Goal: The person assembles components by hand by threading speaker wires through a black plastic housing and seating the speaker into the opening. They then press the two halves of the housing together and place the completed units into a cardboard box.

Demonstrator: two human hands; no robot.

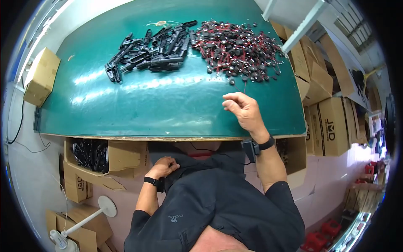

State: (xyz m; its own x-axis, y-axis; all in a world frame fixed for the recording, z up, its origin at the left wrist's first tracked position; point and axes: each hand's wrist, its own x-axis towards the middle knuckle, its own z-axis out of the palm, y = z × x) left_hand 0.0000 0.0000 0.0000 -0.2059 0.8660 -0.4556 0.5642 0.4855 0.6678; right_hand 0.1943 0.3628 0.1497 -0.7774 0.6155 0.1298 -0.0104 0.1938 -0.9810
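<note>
A green table (168,111) spans the upper half of the view, and at its near edge sits a person in a dark short-sleeved shirt (239,201). Brown cartons (329,126) are stacked beyond the table's right end, and an open carton (126,155) below the near edge at left contains dark pieces. On the table, toward the far right, lies a broad heap of small round parts (237,50), dark and silvery, mixed with red wires. Just left of it, close against its edge, is a smaller heap of long black parts (166,64), lying across one another at various angles. A closed carton (44,77) stands at the table's left end. The right hand (243,110) is over the table, just on the near side of the round parts and apart from the main heap; its fingers are bent, with the thumb near the index finger, and I cannot tell whether they pinch anything. The left hand (166,166) rests in the lap, below the table edge, fingers loosely curled; whether they enclose something cannot be told. A boxy dark device (250,149) is strapped to the right wrist, and a narrow black band (152,181) circles the left.
</note>
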